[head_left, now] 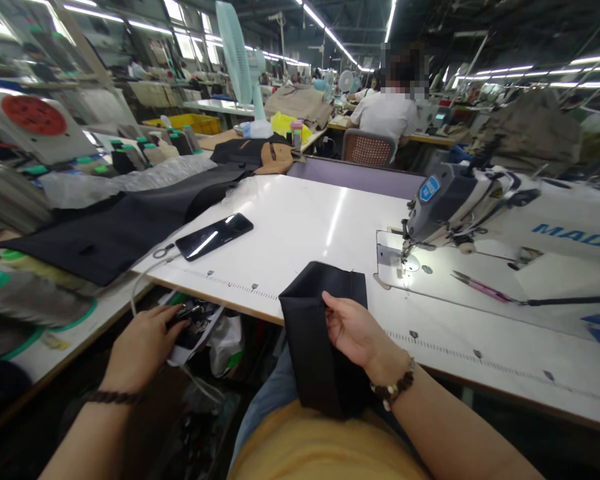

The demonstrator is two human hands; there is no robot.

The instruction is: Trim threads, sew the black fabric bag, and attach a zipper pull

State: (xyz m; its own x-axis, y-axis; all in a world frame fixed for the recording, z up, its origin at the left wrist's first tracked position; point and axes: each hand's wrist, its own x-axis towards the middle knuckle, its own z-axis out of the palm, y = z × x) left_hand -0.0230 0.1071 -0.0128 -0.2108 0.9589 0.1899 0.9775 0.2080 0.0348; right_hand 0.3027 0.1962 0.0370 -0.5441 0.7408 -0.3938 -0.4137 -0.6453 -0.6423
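Black fabric (305,347), folded over into a band, hangs across the table's front edge and down onto my lap. My right hand (353,330) is closed on its upper part, thumb on top. Off to the left, my left hand (145,343) reaches over an open tray (205,337) under the tabletop, which holds small dark and metallic pieces. Its thumb and fingers come together around something dark that I cannot make out. A phone (215,237) with a cable lies on the white table (280,213) beyond that hand.
At the right stands a sewing machine (510,207), with pink-handled tweezers (483,285) beside it. Dark cloth (115,227) and thread cones (45,307) lie at the left. Farther back are a fan (240,60) and a seated person (387,113).
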